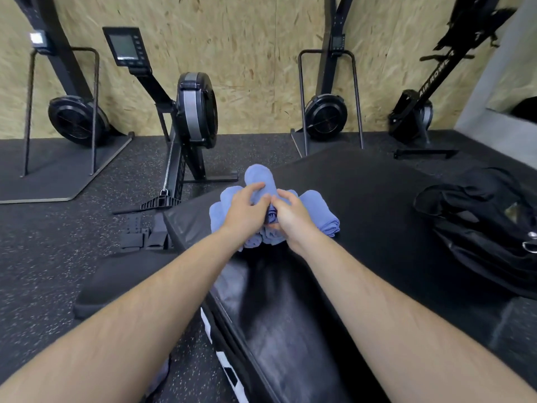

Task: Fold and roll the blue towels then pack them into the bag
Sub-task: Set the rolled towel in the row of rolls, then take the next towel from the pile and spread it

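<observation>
- Because both forearms reach out over the black pad (pixel 363 199), the left hand (pixel 247 210) and right hand (pixel 293 219) meet near its left edge. Both curl their fingers round the top roll (pixel 257 174), probably so it cannot unwind.
- Under that roll the blue towels (pixel 319 213), already rolled, sit bunched on the pad, handy for packing.
- On the pad's right side slumps the bag (pixel 488 228); I cannot tell if it is open.
- Beyond the pad stand rowing machines (pixel 194 112).
</observation>
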